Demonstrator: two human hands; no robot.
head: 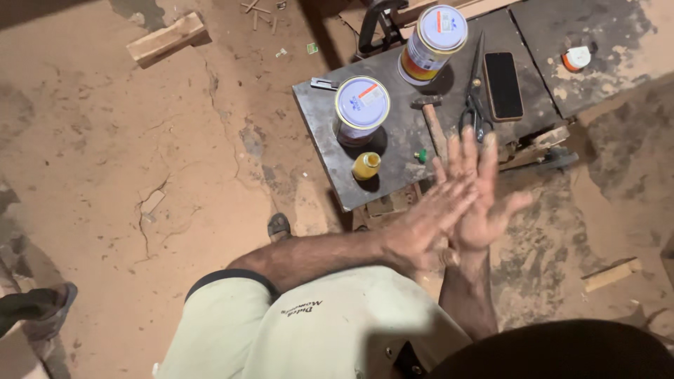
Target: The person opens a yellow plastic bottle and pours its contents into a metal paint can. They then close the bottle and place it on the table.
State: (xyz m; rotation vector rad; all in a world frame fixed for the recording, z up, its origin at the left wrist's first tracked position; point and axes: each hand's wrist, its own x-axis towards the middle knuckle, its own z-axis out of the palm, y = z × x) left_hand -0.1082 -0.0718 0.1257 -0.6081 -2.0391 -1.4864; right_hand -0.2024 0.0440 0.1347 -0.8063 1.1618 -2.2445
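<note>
My left hand (426, 223) lies flat against my right hand (490, 193), palm to palm, fingers stretched out and holding nothing. Both hover in front of my chest, just over the near edge of a dark low table (324, 119). Nearest to my fingertips on that table are a hammer (432, 121) with a wooden handle and a pair of black scissors (474, 105). A small yellow bottle (366, 165) stands left of my hands, with its green cap (421, 155) lying loose beside it.
Two tins with white lids (361, 107) (435, 42) stand on the table, beside a black phone (503, 85). A tape measure (577, 57) lies on a second dark board at the right. Wood offcuts (166, 38) (612, 274) lie on the cracked earth floor. Another person's shoe (38, 305) shows at the left edge.
</note>
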